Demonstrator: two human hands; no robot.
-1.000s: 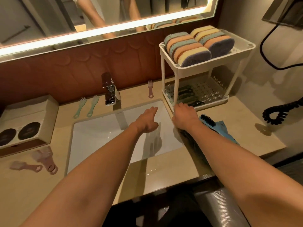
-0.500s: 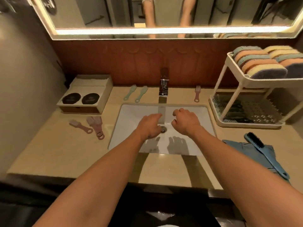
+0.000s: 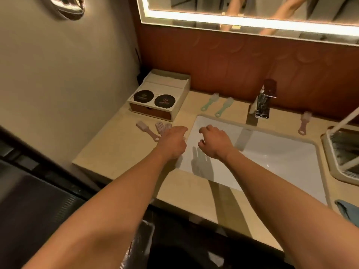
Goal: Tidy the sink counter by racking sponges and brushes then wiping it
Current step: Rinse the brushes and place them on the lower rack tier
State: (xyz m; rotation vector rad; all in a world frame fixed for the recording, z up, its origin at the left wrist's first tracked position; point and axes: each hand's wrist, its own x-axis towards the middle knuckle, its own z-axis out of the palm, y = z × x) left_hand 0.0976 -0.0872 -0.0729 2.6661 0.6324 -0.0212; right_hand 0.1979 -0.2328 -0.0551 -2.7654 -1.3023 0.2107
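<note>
Three small pink brushes lie on the beige counter (image 3: 116, 152) left of the sink: one apart at the left (image 3: 146, 131), two side by side (image 3: 162, 126) partly under my left hand (image 3: 172, 141). That hand hovers over their handles, fingers loosely bent, holding nothing. My right hand (image 3: 213, 142) hangs over the left part of the white basin (image 3: 272, 156), fingers relaxed and empty. Two green brushes (image 3: 217, 104) lie behind the sink, left of the tap. Another pink brush (image 3: 304, 123) lies right of the tap. The white rack's lower tray (image 3: 330, 164) shows at the right edge.
A chrome tap (image 3: 262, 105) stands behind the basin. A cream box with two black round lids (image 3: 155, 99) sits at the back left corner by the wall. A blue cloth (image 3: 347, 210) peeks in at the right edge. A lit mirror (image 3: 252, 22) runs above.
The view has swung left, away from the rack. Both hands moved left from over the drain; my left hand now reaches over the pink brushes.
</note>
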